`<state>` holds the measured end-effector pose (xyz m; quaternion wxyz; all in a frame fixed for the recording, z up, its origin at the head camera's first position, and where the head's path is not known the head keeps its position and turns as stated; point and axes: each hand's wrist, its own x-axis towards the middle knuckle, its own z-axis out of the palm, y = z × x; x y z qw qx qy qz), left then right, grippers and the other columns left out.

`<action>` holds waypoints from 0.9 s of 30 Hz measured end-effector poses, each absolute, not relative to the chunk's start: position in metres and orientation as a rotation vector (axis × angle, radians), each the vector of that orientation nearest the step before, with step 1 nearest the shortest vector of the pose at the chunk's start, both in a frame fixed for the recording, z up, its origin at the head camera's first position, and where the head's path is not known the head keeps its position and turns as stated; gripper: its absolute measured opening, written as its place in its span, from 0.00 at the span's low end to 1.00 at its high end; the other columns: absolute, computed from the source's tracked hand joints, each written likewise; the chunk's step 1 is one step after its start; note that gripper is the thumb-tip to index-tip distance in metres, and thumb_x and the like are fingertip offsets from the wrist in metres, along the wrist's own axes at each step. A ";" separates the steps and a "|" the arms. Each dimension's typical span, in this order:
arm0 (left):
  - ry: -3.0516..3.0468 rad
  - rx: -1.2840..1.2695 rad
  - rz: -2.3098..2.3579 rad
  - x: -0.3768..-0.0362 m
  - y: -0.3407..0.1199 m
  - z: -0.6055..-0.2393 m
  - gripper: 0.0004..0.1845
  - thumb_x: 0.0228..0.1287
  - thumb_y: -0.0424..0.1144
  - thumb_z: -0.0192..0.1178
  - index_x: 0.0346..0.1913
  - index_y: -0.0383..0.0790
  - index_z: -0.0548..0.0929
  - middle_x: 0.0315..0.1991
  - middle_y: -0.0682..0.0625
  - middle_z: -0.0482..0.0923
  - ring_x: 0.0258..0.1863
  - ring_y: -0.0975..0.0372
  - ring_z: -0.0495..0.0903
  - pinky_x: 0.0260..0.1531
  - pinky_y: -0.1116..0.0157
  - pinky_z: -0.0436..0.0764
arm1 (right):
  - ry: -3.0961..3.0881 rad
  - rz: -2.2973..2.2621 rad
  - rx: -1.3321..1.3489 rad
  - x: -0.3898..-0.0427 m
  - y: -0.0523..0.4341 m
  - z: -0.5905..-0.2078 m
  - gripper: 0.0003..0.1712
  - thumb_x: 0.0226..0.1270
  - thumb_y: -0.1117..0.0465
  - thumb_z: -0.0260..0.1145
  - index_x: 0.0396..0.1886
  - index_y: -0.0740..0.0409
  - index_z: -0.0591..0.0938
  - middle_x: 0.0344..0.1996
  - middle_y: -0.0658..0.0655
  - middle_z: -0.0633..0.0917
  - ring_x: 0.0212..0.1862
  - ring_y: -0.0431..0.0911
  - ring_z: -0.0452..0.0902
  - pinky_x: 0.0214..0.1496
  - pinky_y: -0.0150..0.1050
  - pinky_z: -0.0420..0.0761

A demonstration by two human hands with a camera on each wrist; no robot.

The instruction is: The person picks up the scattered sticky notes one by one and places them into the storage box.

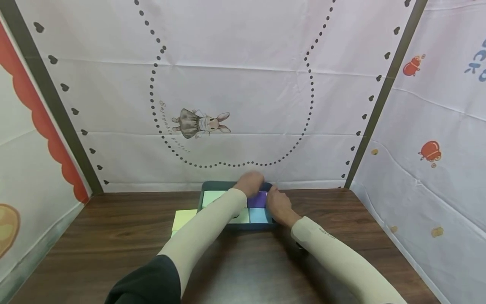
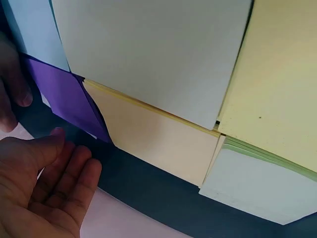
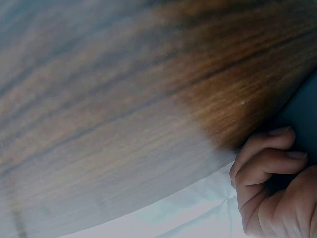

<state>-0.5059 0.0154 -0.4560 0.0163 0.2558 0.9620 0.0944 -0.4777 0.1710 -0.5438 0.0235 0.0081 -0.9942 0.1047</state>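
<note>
A dark teal tray (image 1: 250, 226) sits at the table's back edge, holding square paper stacks. Among them are a purple stack (image 1: 257, 200), a blue one (image 1: 260, 215) and a pale green one (image 1: 213, 197). My left hand (image 1: 250, 182) is over the tray's back rim; in the left wrist view its loosely bent fingers (image 2: 81, 173) hold nothing, close beside the purple stack (image 2: 69, 96). My right hand (image 1: 279, 205) grips the tray's right end, its fingers curled against the dark side (image 3: 302, 116) in the right wrist view. My left forearm hides part of the tray.
Yellow paper (image 1: 184, 217) lies on the brown wooden table (image 1: 125, 240) left of the tray, partly behind my left sleeve. A white printed cloth (image 1: 243, 93) hangs directly behind the tray. More cloth panels (image 1: 429, 169) stand along both sides.
</note>
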 end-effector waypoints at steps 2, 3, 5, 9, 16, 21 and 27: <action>2.990 0.806 0.320 -0.507 0.012 -0.456 0.07 0.82 0.31 0.64 0.45 0.42 0.91 0.34 0.51 0.87 0.34 0.59 0.83 0.43 0.59 0.88 | -3.082 0.317 0.030 -0.476 0.171 -0.543 0.22 0.90 0.60 0.51 0.70 0.73 0.70 0.27 0.58 0.84 0.24 0.48 0.83 0.19 0.42 0.81; 2.991 0.810 0.330 -0.506 0.011 -0.456 0.07 0.81 0.31 0.64 0.44 0.43 0.90 0.34 0.51 0.86 0.34 0.59 0.83 0.43 0.59 0.88 | -3.083 0.322 0.031 -0.474 0.170 -0.542 0.22 0.90 0.60 0.51 0.69 0.73 0.71 0.26 0.58 0.83 0.24 0.47 0.83 0.18 0.41 0.81; 2.990 0.822 0.344 -0.507 0.008 -0.457 0.08 0.82 0.31 0.63 0.43 0.43 0.90 0.33 0.52 0.86 0.34 0.60 0.83 0.42 0.60 0.88 | -3.079 0.348 0.026 -0.471 0.169 -0.541 0.20 0.90 0.61 0.51 0.68 0.73 0.71 0.26 0.59 0.83 0.24 0.47 0.82 0.18 0.41 0.81; 2.988 0.855 0.371 -0.508 0.002 -0.459 0.10 0.84 0.33 0.61 0.42 0.45 0.90 0.32 0.53 0.86 0.33 0.60 0.85 0.38 0.62 0.87 | -3.063 0.374 0.011 -0.464 0.165 -0.534 0.19 0.90 0.62 0.50 0.66 0.73 0.72 0.28 0.62 0.85 0.26 0.51 0.85 0.22 0.46 0.86; 2.964 0.903 0.419 -0.500 -0.017 -0.453 0.09 0.81 0.32 0.63 0.38 0.44 0.88 0.31 0.53 0.85 0.31 0.60 0.83 0.33 0.64 0.85 | -3.084 0.292 0.021 -0.467 0.167 -0.534 0.21 0.92 0.60 0.50 0.67 0.75 0.71 0.26 0.60 0.83 0.26 0.49 0.84 0.21 0.43 0.85; 2.951 0.828 0.427 -0.460 -0.033 -0.418 0.08 0.80 0.29 0.63 0.41 0.39 0.91 0.33 0.49 0.88 0.31 0.58 0.83 0.34 0.62 0.85 | -3.064 0.257 0.058 -0.473 0.170 -0.539 0.21 0.91 0.60 0.50 0.65 0.76 0.72 0.24 0.59 0.81 0.24 0.49 0.83 0.17 0.41 0.81; 2.968 0.849 0.433 -0.464 -0.058 -0.427 0.07 0.78 0.32 0.65 0.42 0.41 0.92 0.38 0.50 0.91 0.34 0.61 0.82 0.37 0.60 0.86 | -3.066 0.264 0.031 -0.470 0.166 -0.536 0.19 0.92 0.60 0.50 0.64 0.74 0.72 0.25 0.60 0.82 0.24 0.48 0.83 0.18 0.42 0.82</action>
